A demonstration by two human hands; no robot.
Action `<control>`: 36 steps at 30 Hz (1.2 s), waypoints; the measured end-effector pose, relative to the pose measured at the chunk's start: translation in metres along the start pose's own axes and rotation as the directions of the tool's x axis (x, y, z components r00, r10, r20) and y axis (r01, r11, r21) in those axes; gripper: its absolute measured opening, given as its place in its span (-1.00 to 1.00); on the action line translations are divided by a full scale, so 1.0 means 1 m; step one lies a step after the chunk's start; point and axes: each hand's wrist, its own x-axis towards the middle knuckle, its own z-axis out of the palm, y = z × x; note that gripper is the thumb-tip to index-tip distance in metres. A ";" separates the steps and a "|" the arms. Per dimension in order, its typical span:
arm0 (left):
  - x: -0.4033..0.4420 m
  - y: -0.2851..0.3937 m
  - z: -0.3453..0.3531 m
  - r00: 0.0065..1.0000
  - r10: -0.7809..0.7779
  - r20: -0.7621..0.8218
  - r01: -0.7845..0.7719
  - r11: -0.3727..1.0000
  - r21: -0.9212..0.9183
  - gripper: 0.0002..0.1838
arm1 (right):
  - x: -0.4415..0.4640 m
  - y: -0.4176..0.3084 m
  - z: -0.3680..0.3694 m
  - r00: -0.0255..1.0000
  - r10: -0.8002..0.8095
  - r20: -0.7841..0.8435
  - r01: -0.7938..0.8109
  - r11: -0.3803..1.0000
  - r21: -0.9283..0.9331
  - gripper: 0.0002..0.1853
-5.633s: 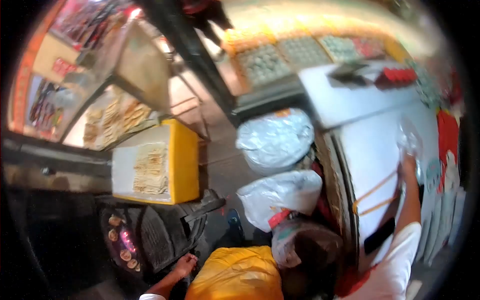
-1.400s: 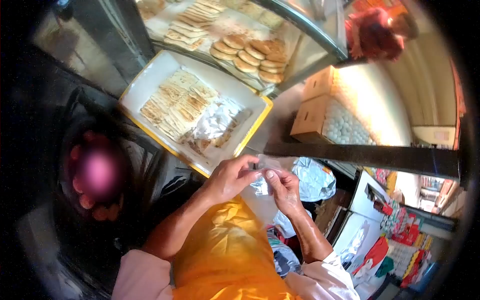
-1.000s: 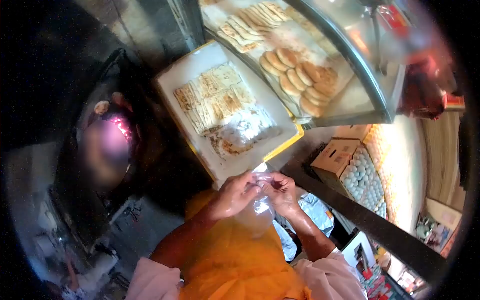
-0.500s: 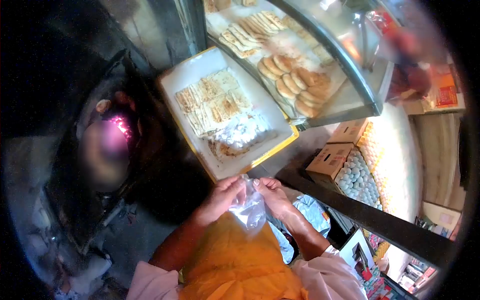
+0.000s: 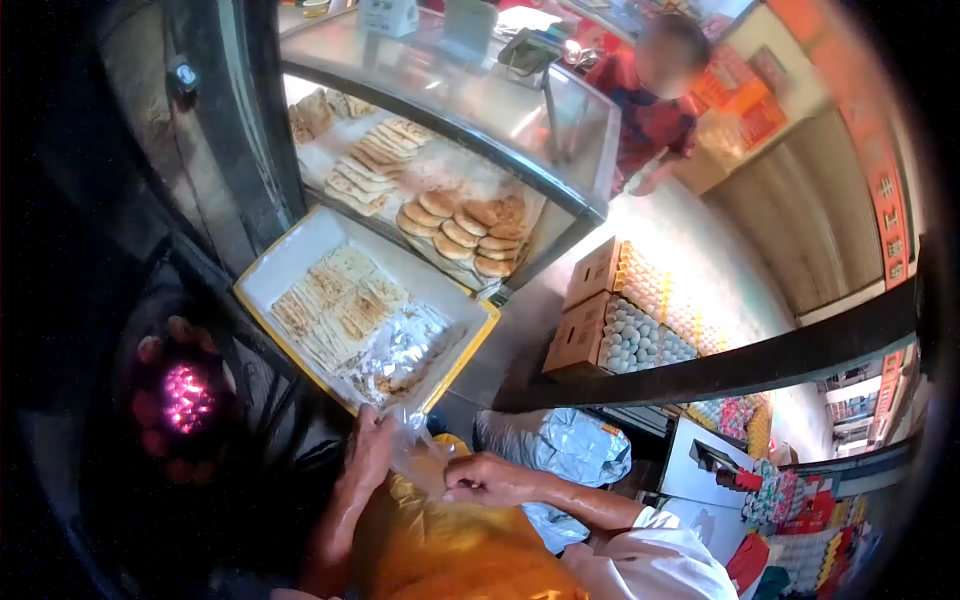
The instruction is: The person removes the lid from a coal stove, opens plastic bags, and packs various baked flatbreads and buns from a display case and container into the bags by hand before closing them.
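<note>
The white tray (image 5: 290, 260) held flatbreads (image 5: 345, 305). Left hand (image 5: 370, 445) and right hand (image 5: 490, 480) pinched a clear bag (image 5: 415, 450), farther apart than before.

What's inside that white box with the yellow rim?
The box holds closely packed flat breads and, beside them, crumpled shiny material, perhaps plastic. Whatever lies beneath both is covered, and the left hand overlaps the near corner.

V. dim on your L, detail lost in black bar pink glow (image 5: 186, 398). Strong light to your R; floor (image 5: 745, 275) blown out nr eggs (image 5: 640, 335). Glare on display glass (image 5: 450, 95) & shiny sheet (image 5: 408, 345). Clear bag (image 5: 416, 452) hazy, your apron (image 5: 440, 550) soft. Lens distorts: beam (image 5: 760, 368) bowed, corners black.
</note>
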 end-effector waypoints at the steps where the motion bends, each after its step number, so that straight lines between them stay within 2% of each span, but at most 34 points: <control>1: 0.000 0.001 0.000 0.959 -0.283 0.002 0.265 0.896 -0.357 -0.83 | -0.007 -0.007 -0.009 1.000 0.003 0.017 -0.003 1.000 0.006 -0.81; 2: 0.000 0.001 -0.008 0.949 -0.315 0.009 0.306 0.915 -0.263 -0.74 | -0.009 -0.015 -0.026 0.999 0.041 0.000 -0.041 0.998 0.046 -0.84; 3: 0.000 -0.006 -0.012 0.943 -0.333 -0.006 0.319 0.910 -0.266 -0.74 | -0.007 -0.018 -0.044 0.997 0.077 -0.012 -0.075 0.994 0.084 -0.87; 4: -0.004 -0.016 -0.014 0.996 -0.085 -0.036 0.088 0.994 0.062 -0.71 | -0.002 -0.015 -0.062 0.998 0.068 0.012 -0.068 0.994 0.089 -0.87; 5: -0.007 -0.025 -0.013 0.988 0.155 0.027 -0.154 0.912 0.381 -0.67 | 0.003 -0.011 -0.081 0.991 0.132 -0.035 -0.130 0.989 0.067 -0.88; 6: -0.003 -0.030 -0.006 0.963 0.266 -0.037 -0.218 0.855 0.471 -0.64 | 0.009 -0.005 -0.097 0.977 0.197 -0.082 -0.193 0.980 0.046 -0.89; 7: 0.001 -0.033 -0.001 0.968 0.245 -0.048 -0.194 0.859 0.473 -0.64 | 0.021 0.023 -0.111 0.971 0.144 -0.193 -0.136 0.989 0.056 -0.85; 8: 0.006 -0.032 0.002 0.943 0.325 -0.065 -0.258 0.844 0.471 -0.65 | 0.042 0.022 -0.131 0.934 0.098 -0.344 -0.131 0.989 -0.074 -0.74; 9: 0.011 -0.030 0.006 0.913 0.399 -0.083 -0.317 0.823 0.471 -0.66 | 0.067 0.021 -0.157 0.904 0.155 -0.399 -0.267 0.933 -0.241 -0.66; 10: 0.019 -0.029 0.012 0.896 0.433 -0.102 -0.343 0.818 0.461 -0.67 | 0.091 0.047 -0.175 0.877 0.136 -0.461 -0.288 0.917 -0.278 -0.65; 11: 0.025 -0.032 0.012 0.908 0.414 -0.063 -0.377 0.872 0.312 -0.69 | 0.119 0.056 -0.195 0.885 0.118 -0.450 -0.283 0.905 -0.319 -0.61; 12: 0.028 -0.035 0.017 0.929 0.366 -0.048 -0.330 0.881 0.338 -0.69 | 0.148 0.072 -0.214 0.900 0.151 -0.409 -0.282 0.917 -0.281 -0.54; 13: 0.033 -0.036 0.022 0.947 0.320 -0.031 -0.287 0.885 0.366 -0.69 | 0.178 0.094 -0.228 0.911 0.082 -0.404 -0.269 0.860 -0.433 -0.47; 14: 0.041 -0.034 0.023 0.955 0.294 -0.030 -0.261 0.887 0.380 -0.69 | 0.211 0.089 -0.243 0.909 0.152 -0.388 -0.322 0.847 -0.422 -0.44; 15: 0.048 -0.032 0.026 0.993 0.101 0.060 -0.117 0.918 0.379 -0.67 | 0.240 0.090 -0.258 0.924 0.123 -0.362 -0.289 0.845 -0.449 -0.42; 16: 0.052 -0.031 0.029 0.984 -0.097 0.150 0.033 0.923 0.383 -0.64 | 0.268 0.101 -0.268 0.927 0.045 -0.371 -0.247 0.819 -0.518 -0.39; 17: 0.056 -0.027 0.030 0.980 -0.128 0.152 0.061 0.923 0.380 -0.64 | 0.296 0.113 -0.275 0.918 0.010 -0.398 -0.245 0.802 -0.545 -0.34; 18: 0.060 -0.022 0.030 0.995 -0.045 0.085 0.012 0.934 0.356 -0.64 | 0.322 0.120 -0.282 0.912 0.040 -0.408 -0.301 0.742 -0.599 -0.30; 19: 0.063 -0.019 0.031 0.999 0.039 0.010 -0.040 0.940 0.337 -0.64 | 0.345 0.137 -0.288 0.920 -0.029 -0.391 -0.251 0.722 -0.644 -0.28; 21: 0.068 -0.020 0.035 1.000 0.008 -0.022 -0.001 0.951 0.308 -0.65 | 0.378 0.132 -0.298 0.937 0.070 -0.343 -0.270 0.767 -0.582 -0.28; 23: 0.071 -0.027 0.041 0.999 -0.008 -0.046 0.020 0.961 0.276 -0.66 | 0.403 0.142 -0.297 0.939 0.052 -0.340 -0.253 0.774 -0.581 -0.28; 25: 0.074 -0.038 0.047 0.998 -0.069 0.012 0.065 0.970 0.233 -0.67 | 0.419 0.148 -0.298 0.937 0.029 -0.349 -0.242 0.774 -0.585 -0.28; 27: 0.078 -0.042 0.051 0.991 -0.125 0.057 0.110 0.971 0.214 -0.66 | 0.428 0.155 -0.301 0.928 0.090 -0.361 -0.316 0.704 -0.637 -0.28; 29: 0.089 -0.039 0.045 0.979 -0.174 0.105 0.151 0.969 0.197 -0.66 | 0.431 0.168 -0.301 0.934 0.066 -0.352 -0.296 0.694 -0.656 -0.26; 30: 0.099 -0.036 0.036 0.950 -0.225 0.215 0.191 0.967 0.170 -0.67 | 0.432 0.166 -0.300 0.936 0.076 -0.344 -0.300 0.684 -0.665 -0.26; 32: 0.105 -0.036 0.030 0.909 -0.263 0.324 0.226 0.963 0.147 -0.68 | 0.432 0.162 -0.301 0.936 0.084 -0.342 -0.306 0.673 -0.673 -0.26; 34: 0.101 -0.042 0.036 0.988 -0.105 0.117 0.094 0.991 0.099 -0.69 | 0.431 0.157 -0.305 0.943 -0.020 -0.332 -0.236 0.664 -0.710 -0.24; 35: 0.102 -0.043 0.037 0.988 -0.103 0.116 0.092 0.991 0.098 -0.69 | 0.432 0.151 -0.310 0.943 -0.020 -0.333 -0.237 0.662 -0.711 -0.24; 36: 0.102 -0.043 0.038 0.993 -0.099 0.066 0.092 0.990 0.103 -0.68 | 0.432 0.142 -0.316 0.908 0.012 -0.418 -0.291 0.736 -0.611 -0.24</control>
